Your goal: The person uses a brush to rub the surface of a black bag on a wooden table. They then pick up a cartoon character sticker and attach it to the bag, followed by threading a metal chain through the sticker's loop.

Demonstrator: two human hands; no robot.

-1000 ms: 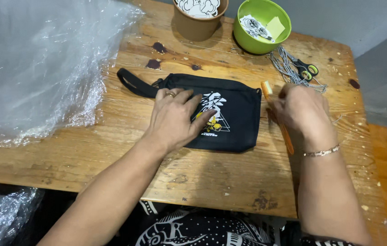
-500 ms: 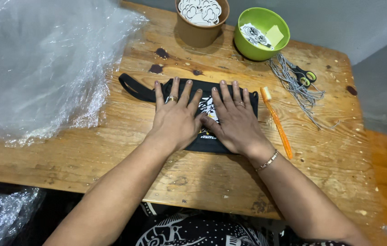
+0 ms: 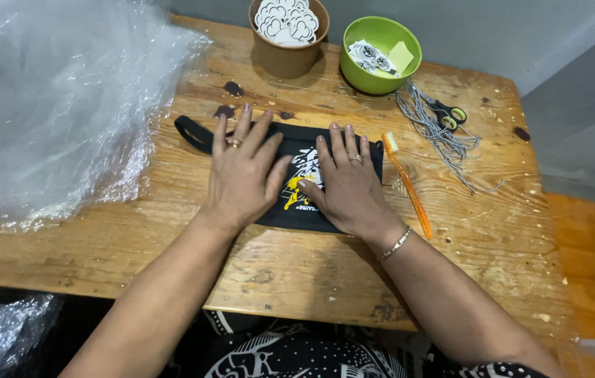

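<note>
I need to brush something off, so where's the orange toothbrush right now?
The orange plastic toothbrush lies on the wooden table, just right of the black fabric pouch and the right hand, left of the grey cords.

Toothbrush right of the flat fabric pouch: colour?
Orange handle, pale bristle head: long thin plastic toothbrush on the wooden table; head view.

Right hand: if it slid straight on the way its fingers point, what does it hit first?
The right hand lies flat on the black pouch, fingers pointing up-table. Straight on, it would cross the pouch's far edge, then bare wooden table, and probably meet the green bowl first, though depth is unclear.
</note>
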